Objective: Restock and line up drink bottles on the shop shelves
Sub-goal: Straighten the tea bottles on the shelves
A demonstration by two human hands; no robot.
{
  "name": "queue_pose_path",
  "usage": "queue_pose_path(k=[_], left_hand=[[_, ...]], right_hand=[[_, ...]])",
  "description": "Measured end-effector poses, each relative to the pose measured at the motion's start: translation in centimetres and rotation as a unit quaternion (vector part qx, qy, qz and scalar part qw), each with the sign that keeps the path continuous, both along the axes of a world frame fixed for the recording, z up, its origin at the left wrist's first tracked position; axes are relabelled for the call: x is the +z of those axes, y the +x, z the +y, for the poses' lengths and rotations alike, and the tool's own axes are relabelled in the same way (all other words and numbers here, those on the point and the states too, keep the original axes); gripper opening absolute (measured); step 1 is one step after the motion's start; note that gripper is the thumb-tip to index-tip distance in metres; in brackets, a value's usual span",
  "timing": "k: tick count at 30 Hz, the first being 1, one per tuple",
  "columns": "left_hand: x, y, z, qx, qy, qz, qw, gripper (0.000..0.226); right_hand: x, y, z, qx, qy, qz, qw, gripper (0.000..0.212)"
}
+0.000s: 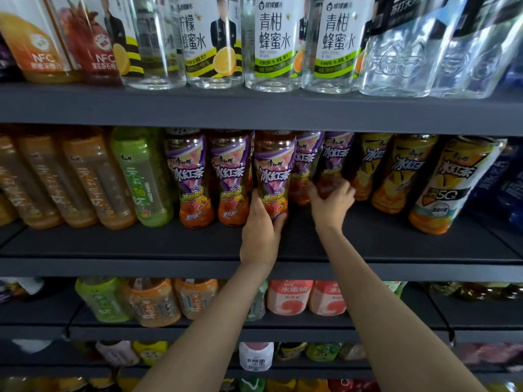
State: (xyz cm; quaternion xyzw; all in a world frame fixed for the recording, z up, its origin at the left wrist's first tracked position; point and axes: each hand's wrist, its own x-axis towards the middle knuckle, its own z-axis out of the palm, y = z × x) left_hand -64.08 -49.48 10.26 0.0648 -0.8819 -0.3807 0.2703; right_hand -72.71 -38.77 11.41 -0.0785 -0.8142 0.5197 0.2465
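Observation:
On the middle shelf [368,241] stands a row of purple-labelled iced tea bottles. My left hand [261,233] grips the base of one of them [273,168], which stands upright at the front, next to two matching bottles [230,176] on its left. My right hand [331,199] grips the lower part of another purple-labelled bottle [335,157] set further back; a similar bottle [304,165] stands between the two held ones. The shelf surface in front of my right hand is bare.
Yellow-labelled iced tea bottles [402,171] stand right of my right hand. A green tea bottle [141,176] and orange-labelled bottles [96,176] fill the left. Clear honey-water bottles [273,43] sit on the shelf above, and peach drinks [288,297] on the one below.

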Motion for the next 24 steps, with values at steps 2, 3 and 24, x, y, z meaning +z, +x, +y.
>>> queue_pose_path(k=[2, 3, 24], left_hand=[[0.0, 0.0, 0.0, 0.002, -0.004, 0.001, 1.000, 0.074], [0.1, 0.0, 0.0, 0.004, -0.003, -0.001, 1.000, 0.075], [0.3, 0.2, 0.0, 0.000, 0.002, -0.014, 1.000, 0.072]], right_hand=[[0.2, -0.7, 1.2, -0.032, 0.010, -0.001, 0.999, 0.062], [0.3, -1.1, 1.5, -0.036, 0.037, -0.019, 0.999, 0.065], [0.6, 6.5, 3.3, -0.005, 0.128, -0.020, 0.992, 0.058]])
